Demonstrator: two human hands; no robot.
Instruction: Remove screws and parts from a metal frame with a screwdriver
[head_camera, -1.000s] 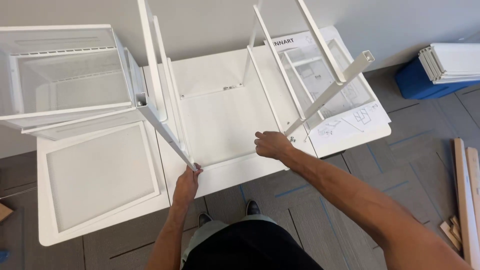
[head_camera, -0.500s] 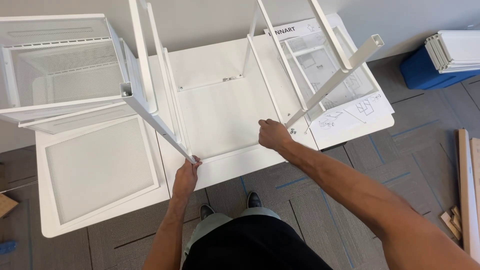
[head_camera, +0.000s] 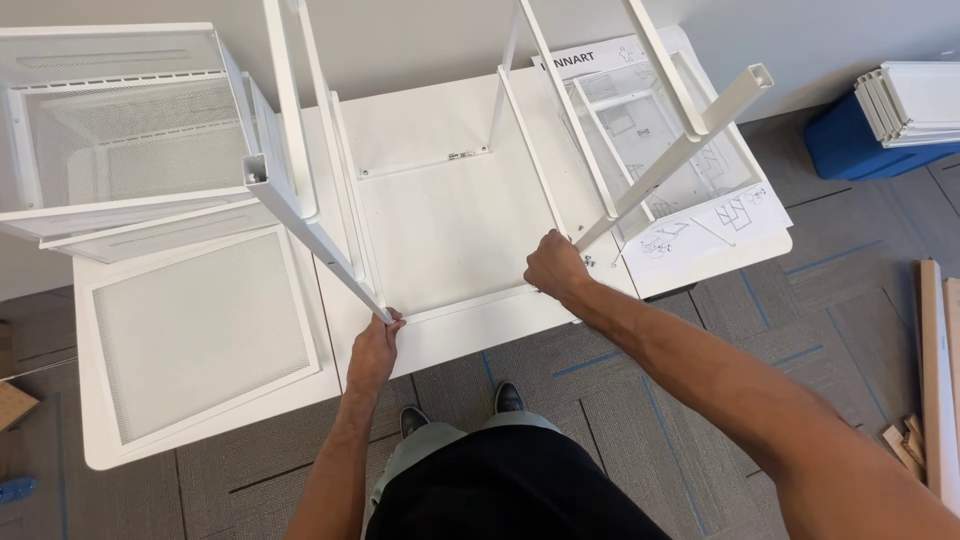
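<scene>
White metal makes up the upturned frame of square tubes (head_camera: 440, 190) that stands on the flat white board (head_camera: 460, 320) in front of me, its legs pointing up toward the camera. I see my left hand (head_camera: 372, 350) at the foot of the near left leg (head_camera: 310, 235), fingers curled against the board's front edge where that leg meets it; whether they grip the leg or only press there I cannot tell. My right hand (head_camera: 552, 268) is closed into a loose fist at the foot of the near right leg (head_camera: 670, 150), knuckles up, touching the joint between leg and board; anything inside the fist is hidden.

Just beside the frame on the left lies a white mesh panel (head_camera: 195, 335) flat on another white board, and behind it stands a white mesh drawer basket (head_camera: 120, 140). Under the right legs lie printed paper instruction sheets (head_camera: 700, 215). Well apart on the right, a stack of white panels (head_camera: 915, 100) rests on a blue box (head_camera: 850, 150), and pale wooden strips (head_camera: 935, 370) lie on the grey carpet tiles (head_camera: 800, 310).
</scene>
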